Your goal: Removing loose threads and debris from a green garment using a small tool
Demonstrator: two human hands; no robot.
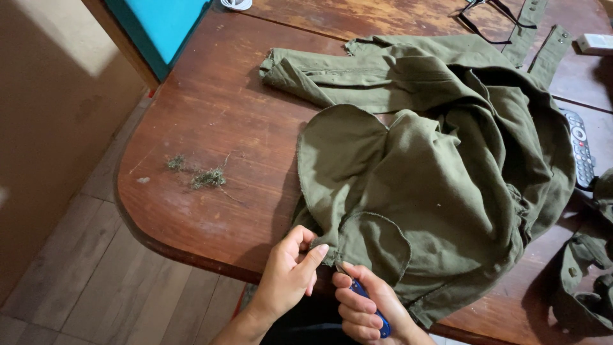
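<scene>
Where the olive-green garment (440,179) lies spread over the reddish wooden table (217,115), its lower hem hangs at the near edge, and there the left hand (290,275) pinches the cloth between thumb and forefinger. The right hand (370,310), just beside it, is closed around a small blue-handled tool (370,306) whose tip meets the same hem. Small tufts of green thread (201,177) lie well apart to the left, and a remote control (581,150) rests beyond the garment's right side.
</scene>
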